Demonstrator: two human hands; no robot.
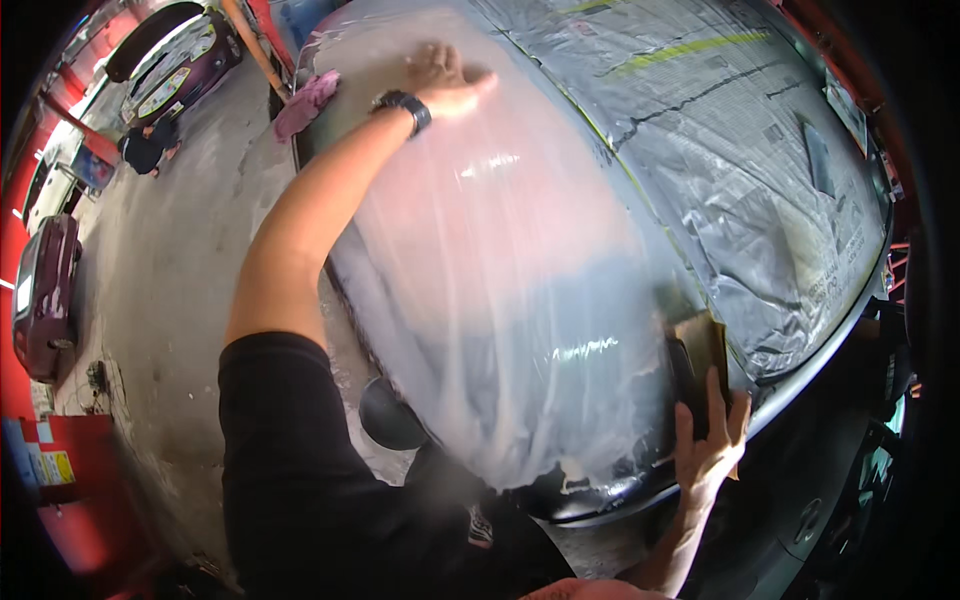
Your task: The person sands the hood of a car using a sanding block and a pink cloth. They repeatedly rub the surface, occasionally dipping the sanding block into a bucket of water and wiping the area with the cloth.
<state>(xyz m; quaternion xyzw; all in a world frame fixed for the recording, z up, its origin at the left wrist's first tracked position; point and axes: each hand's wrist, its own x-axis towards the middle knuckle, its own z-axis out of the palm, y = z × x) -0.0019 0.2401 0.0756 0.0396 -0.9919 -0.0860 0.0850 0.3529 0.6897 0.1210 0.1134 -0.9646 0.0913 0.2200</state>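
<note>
Filling the middle of the view, a car's body panel [530, 240] lies wet under a milky, streaked film, pinkish toward the far end and grey-blue nearer, with glossy black showing along its near edge. Right of it spreads a large masking cover [720, 150], wrinkled and silvery grey, printed like newspaper in places and crossed by a yellow-green stripe. A stained concrete floor [210, 250] runs down the left side, and a black vehicle [800, 500] stands at the lower right. Two maroon cars, one at the top left [185, 70] and one at the left rim [45, 295], sit well apart from the panel; a person in dark clothing [148, 147] is low to the floor between them.

The left hand [447, 85], at the far end of an outstretched arm, lies spread on the film, palm down and holding nothing, its fingers blurred. The right hand [712, 440] has a tan-and-dark sanding pad [712, 340] at the panel's near right corner: thumb to the left, fingers extended along it, the pad lying beneath and ahead of them. How firmly they press cannot be told. A pink cloth [306, 105] rests at the panel's far left edge, near the left hand. A dark wristwatch [410, 108] circles the left wrist.
</note>
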